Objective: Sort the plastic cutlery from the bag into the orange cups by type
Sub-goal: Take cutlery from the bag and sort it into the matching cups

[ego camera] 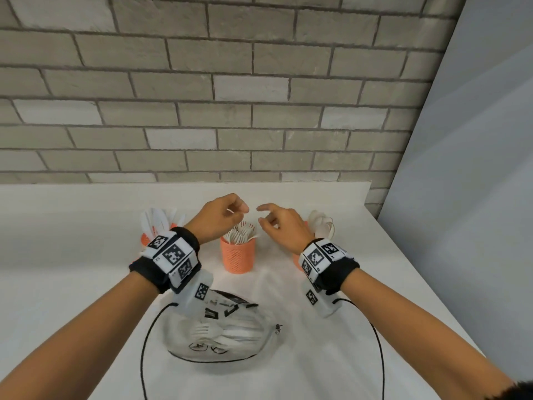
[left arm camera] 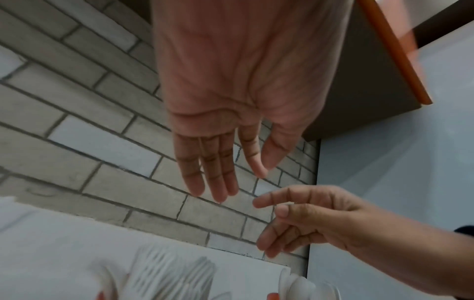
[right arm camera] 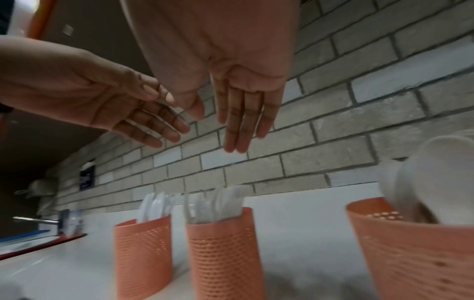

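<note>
Three orange mesh cups stand in a row on the white table. The left cup point(right arm camera: 142, 253) holds knives point(ego camera: 157, 219), the middle cup point(ego camera: 238, 255) holds forks point(ego camera: 240, 236), and the right cup point(right arm camera: 415, 253) holds spoons point(ego camera: 321, 223). My left hand point(ego camera: 230, 212) and right hand point(ego camera: 271, 219) hover close together just above the middle cup. In the wrist views both hands have straight, relaxed fingers point(left arm camera: 218, 162) point(right arm camera: 243, 113) and hold nothing. A clear plastic bag point(ego camera: 216, 350) with white cutlery point(ego camera: 227, 332) inside lies near me, between my forearms.
A grey brick wall point(ego camera: 259, 111) runs close behind the cups, and a pale panel point(ego camera: 476, 168) closes off the right side. Black cables point(ego camera: 144, 342) from my wrist cameras loop beside the bag. A red-edged tray point(right arm camera: 51, 241) lies far left.
</note>
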The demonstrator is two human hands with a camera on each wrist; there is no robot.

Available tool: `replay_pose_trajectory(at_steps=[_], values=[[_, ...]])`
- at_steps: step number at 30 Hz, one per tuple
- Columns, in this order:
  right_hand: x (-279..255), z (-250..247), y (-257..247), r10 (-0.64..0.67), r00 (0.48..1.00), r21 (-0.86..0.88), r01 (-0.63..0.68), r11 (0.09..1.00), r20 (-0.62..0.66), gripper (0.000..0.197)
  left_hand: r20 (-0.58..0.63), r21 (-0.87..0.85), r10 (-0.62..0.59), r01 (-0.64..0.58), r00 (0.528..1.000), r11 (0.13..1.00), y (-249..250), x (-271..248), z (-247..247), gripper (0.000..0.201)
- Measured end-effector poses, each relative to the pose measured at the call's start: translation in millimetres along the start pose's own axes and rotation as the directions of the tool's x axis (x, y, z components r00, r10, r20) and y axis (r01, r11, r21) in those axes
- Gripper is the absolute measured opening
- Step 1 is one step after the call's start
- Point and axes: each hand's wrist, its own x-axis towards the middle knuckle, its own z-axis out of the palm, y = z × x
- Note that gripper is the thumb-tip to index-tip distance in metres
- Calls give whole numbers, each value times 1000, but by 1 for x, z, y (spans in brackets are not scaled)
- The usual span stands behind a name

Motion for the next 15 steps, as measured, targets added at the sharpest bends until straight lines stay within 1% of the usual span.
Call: replay_pose_trajectory(at_steps=[2,4,5,6,8,10,11,12,13,15], values=[[-10,11,-19,-28,998,34,26,999,52,24,24,21,-7,6,1000,1000,-9,-20,-6,13],[-21,25,-35,-62,990,56,56,997,127,18,66,69,-49,44,997,997,-23,-42,-8,15],[-27,32,-41,-73,978,73,60,996,193,17,88,99,-74,65,993,993,-32,-52,-9,18],[-33,40,-47,-72,955,91,47,995,288,16,111,125,-97,83,989,989,-40,-62,-8,21],[-48,55,-56,-34,869,87,-10,996,493,18,147,163,-118,93,982,982,-54,-82,-6,23],[-61,70,-59,33,765,1,-44,999,643,22,178,233,-136,93,974,968,-65,-99,-3,23],[-66,78,-59,66,727,-64,-30,997,683,23,199,289,-156,94,967,953,-72,-106,-1,23],[-72,86,-59,100,709,-140,-2,990,698,24,219,339,-187,105,958,935,-78,-113,1,23],[-75,92,-57,138,709,-215,20,976,692,24,229,377,-221,123,948,918,-85,-120,4,22],[-80,104,-54,222,734,-334,7,943,642,26,204,409,-255,154,945,900,-97,-131,9,14]])
